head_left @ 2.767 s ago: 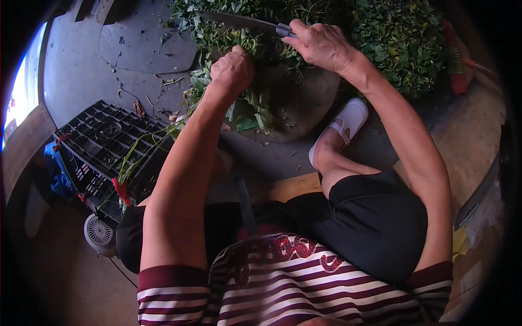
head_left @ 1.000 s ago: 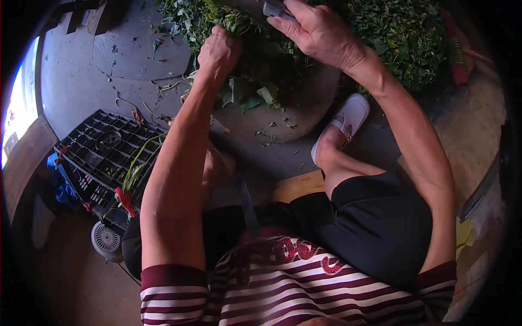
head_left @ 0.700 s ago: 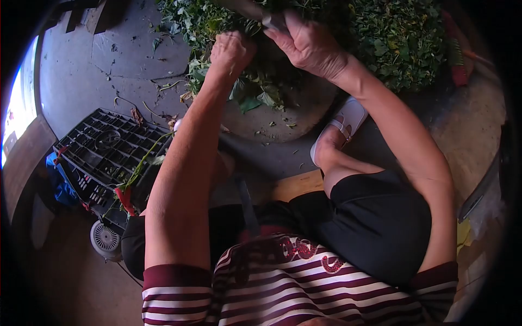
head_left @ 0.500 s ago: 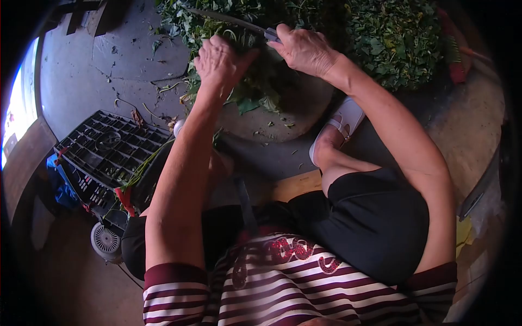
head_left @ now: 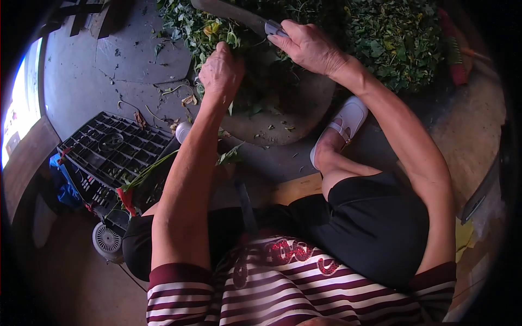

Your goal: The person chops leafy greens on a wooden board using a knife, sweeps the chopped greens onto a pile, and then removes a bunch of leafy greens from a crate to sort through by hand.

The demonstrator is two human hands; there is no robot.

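Observation:
My right hand (head_left: 309, 46) grips the handle of a large knife (head_left: 234, 15), whose broad blade points left over the greens. My left hand (head_left: 220, 70) is closed on a bunch of leafy stems (head_left: 247, 81) and presses it down on a round chopping block (head_left: 296, 111) on the floor. The blade sits just above and beyond my left hand. A big heap of chopped green leaves (head_left: 391, 38) lies behind the block at the top right.
A black plastic crate (head_left: 106, 157) with a few long stems lies on the concrete floor at the left. A small white fan (head_left: 107, 242) sits below it. My white shoe (head_left: 342, 127) rests beside the block. Leaf scraps litter the floor.
My left hand has closed again on the bunch and shifted slightly down. The knife has lifted a little, its blade now higher near the top edge.

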